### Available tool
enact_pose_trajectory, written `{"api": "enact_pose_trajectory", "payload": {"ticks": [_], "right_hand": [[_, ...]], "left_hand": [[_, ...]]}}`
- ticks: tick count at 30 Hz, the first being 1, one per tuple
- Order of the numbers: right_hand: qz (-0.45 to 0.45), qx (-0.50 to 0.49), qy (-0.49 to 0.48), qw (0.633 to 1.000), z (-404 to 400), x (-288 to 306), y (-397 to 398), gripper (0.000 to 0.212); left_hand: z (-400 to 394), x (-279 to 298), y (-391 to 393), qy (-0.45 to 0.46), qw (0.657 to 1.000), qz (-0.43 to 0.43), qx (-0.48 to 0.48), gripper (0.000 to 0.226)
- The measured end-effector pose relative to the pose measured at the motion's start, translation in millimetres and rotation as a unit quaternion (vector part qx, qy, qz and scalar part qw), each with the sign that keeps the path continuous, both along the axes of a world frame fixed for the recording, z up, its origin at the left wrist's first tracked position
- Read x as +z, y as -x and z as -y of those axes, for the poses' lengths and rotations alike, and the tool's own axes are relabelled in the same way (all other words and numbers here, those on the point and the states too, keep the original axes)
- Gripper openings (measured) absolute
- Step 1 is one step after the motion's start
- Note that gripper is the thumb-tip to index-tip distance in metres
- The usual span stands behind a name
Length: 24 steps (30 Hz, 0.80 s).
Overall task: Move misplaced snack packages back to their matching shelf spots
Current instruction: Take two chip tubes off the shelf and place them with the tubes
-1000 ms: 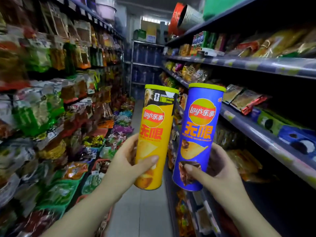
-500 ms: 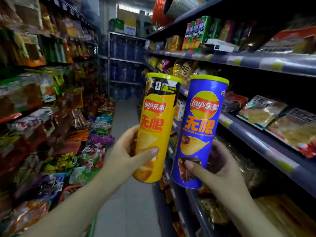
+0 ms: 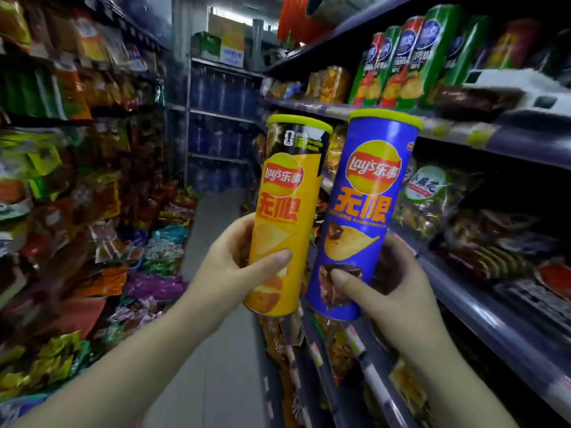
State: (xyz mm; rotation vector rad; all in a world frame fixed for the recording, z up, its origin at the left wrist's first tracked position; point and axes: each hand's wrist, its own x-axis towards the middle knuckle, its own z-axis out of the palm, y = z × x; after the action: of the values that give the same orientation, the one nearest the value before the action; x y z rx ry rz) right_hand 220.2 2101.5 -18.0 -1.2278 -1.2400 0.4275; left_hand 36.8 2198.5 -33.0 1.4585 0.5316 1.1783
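Left hand is clamped around the lower half of a tall yellow cardboard crisp canister with a lime-green plastic lid, thumb across the front and fingers wrapped behind; the canister stands nearly upright, tilted slightly right. Just beside it, with the lower rims close but contact not determinable, a tall blue cardboard crisp canister with a matching lime-green lid is held low in the same way by the right hand, thumb pressed on the printed front. Both canisters are carried in mid-air over the aisle, ahead of the right-hand shelving and on no shelf. Judged step: transport, with both items in hand and neither placed. A row of upright green and red crisp canisters stands on the upper grey metal shelf to the right, and appears the likely matching spot. The next move calls for raising each canister above that shelf's front lip and setting it down upright next to the row, one hand at a time. Open room lies along the grey aisle floor in the centre; the hanging snack bags on the left and the projecting shelf edges on the right bound lateral travel. Free space on the upper shelf cannot be confirmed owing to blur.
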Motion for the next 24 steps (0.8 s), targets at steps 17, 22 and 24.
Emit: {"api": "enact_pose_trajectory", "payload": {"ticks": [17, 22, 24], "right_hand": [[0.01, -0.095, -0.065, 0.993, -370.5, 28.6, -60.0, 0.063], [0.031, -0.095, -0.086, 0.991, -464.2, 27.4, -93.4, 0.053], [0.04, -0.095, -0.091, 0.99, -501.5, 33.7, -111.5, 0.053]], "left_hand": [[-427.6, -14.2, -91.4, -0.03, 0.997, -0.015, -0.066, 0.067], [-529.9, -12.1, -135.4, -0.037, 0.995, -0.006, -0.089, 0.077], [-567.7, -0.5, -155.6, -0.046, 0.995, -0.002, -0.091, 0.07]]}}
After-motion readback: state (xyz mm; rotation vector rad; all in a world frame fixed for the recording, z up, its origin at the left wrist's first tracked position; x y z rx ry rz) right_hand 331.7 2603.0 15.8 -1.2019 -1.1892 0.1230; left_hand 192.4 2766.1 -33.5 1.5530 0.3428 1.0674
